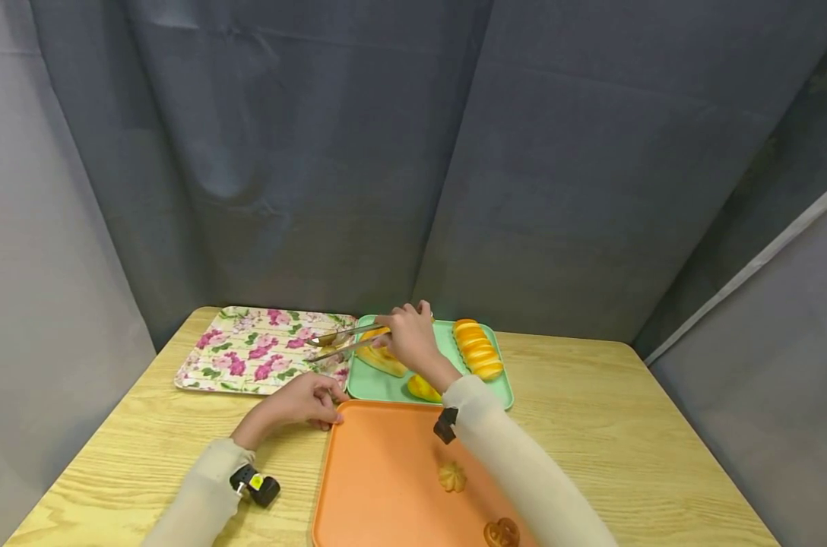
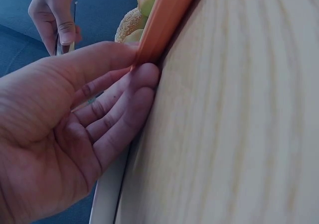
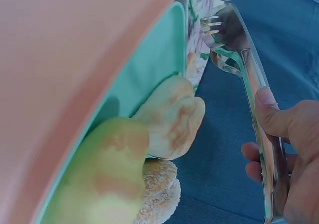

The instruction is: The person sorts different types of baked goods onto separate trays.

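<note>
My right hand (image 1: 413, 334) grips a pair of metal tongs (image 3: 251, 69) with forked ends. The tongs point left, their tips above the right part of the floral tray (image 1: 211, 372). Nothing shows between the tips in the right wrist view. With thumb and fingers, my left hand (image 1: 304, 401) pinches the far left corner of the orange tray (image 1: 379, 471). Behind that tray lies the green tray (image 1: 379, 387), bearing a folded bread (image 3: 172, 117), a yellow bread (image 1: 423, 389), a ridged loaf (image 1: 478, 349) and a sesame-topped bread (image 3: 162, 191).
On the orange tray lie a flower-shaped cookie (image 1: 451, 477) and a small pretzel (image 1: 502, 533), partly beside my right sleeve. All the trays stand on a wooden table (image 1: 605, 425). A dark grey curtain (image 1: 318, 190) hangs behind the table's far edge.
</note>
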